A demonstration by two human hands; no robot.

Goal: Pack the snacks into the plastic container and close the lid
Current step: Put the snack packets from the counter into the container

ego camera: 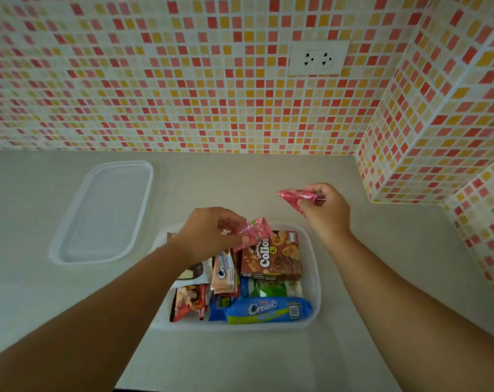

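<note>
Pink foil sits in both of my hands. My left hand [212, 230] pinches a small pink packet [254, 232] between thumb and fingertips, holding it above the far edge of the plastic container [315, 278], right over the top of the brown Collon box [271, 257]. My right hand [325, 206] is further off, beyond the container's far right corner and above the bare counter [268, 176], with its fingers curled round a second pink packet [295, 197] whose pointed end sticks out to the left.

The container stands open on the counter in front of me and holds several snacks. The Collon box lies flat in its far right part. Left of it a peach Cream-O pack [224, 274] leans on its edge, and further left a white and brown wrapper [189, 274] is partly hidden under my forearm. Along the near side lie a red wrapper [188, 302], a blue Cream-O pack [268, 309] and, just behind that, a green and white pack [271, 288].

The clear lid [104, 212] lies flat on the counter, well apart to the left of the container. The wall behind is a mosaic of red, orange and cream tiles [183, 80] with a white socket [318, 58]
</note>
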